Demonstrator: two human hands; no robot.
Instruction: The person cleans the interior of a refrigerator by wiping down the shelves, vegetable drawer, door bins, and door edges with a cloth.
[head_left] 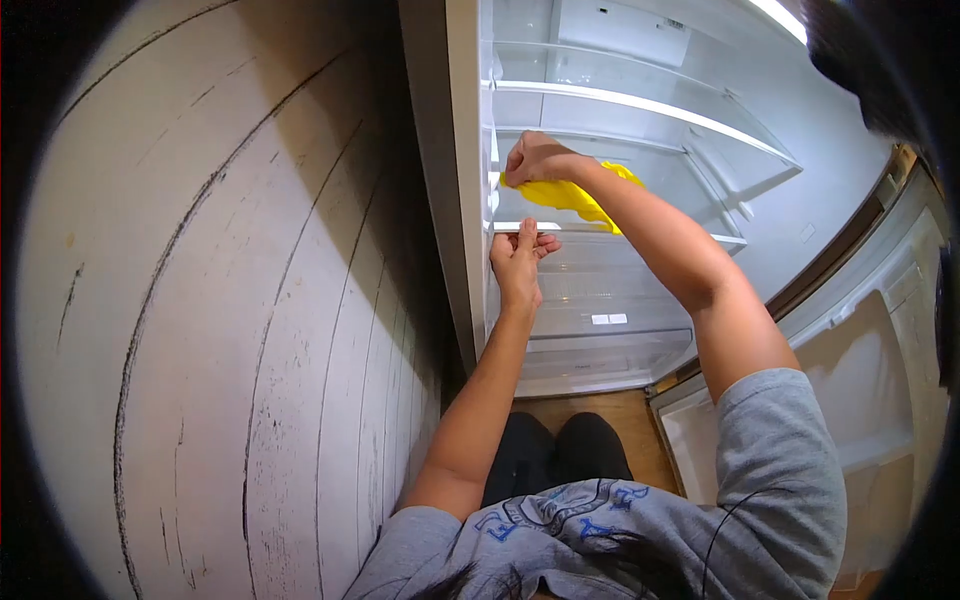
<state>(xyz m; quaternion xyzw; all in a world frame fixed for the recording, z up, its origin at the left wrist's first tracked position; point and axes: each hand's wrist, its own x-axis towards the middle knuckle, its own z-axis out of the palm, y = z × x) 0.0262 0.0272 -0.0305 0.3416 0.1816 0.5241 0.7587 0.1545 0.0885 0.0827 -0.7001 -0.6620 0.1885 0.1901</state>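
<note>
My right hand (545, 160) reaches into the refrigerator, its fingers closed on a yellow cloth (560, 197) at the left end of a glass shelf (660, 190). The cloth hangs loosely beneath my wrist and forearm, partly covered by them. Lower down, my left hand (518, 265) is at the left front of that same shelf. Its thumb lies over the white front edge and its fingers curl below, gripping the shelf there.
Another glass shelf (640, 105) sits higher up. Clear drawers (610, 290) are under the lower shelf. The refrigerator door (850, 370) stands open on the right. A white plank-patterned wall (220, 300) runs close on the left, beside the cabinet's side panel (465, 200).
</note>
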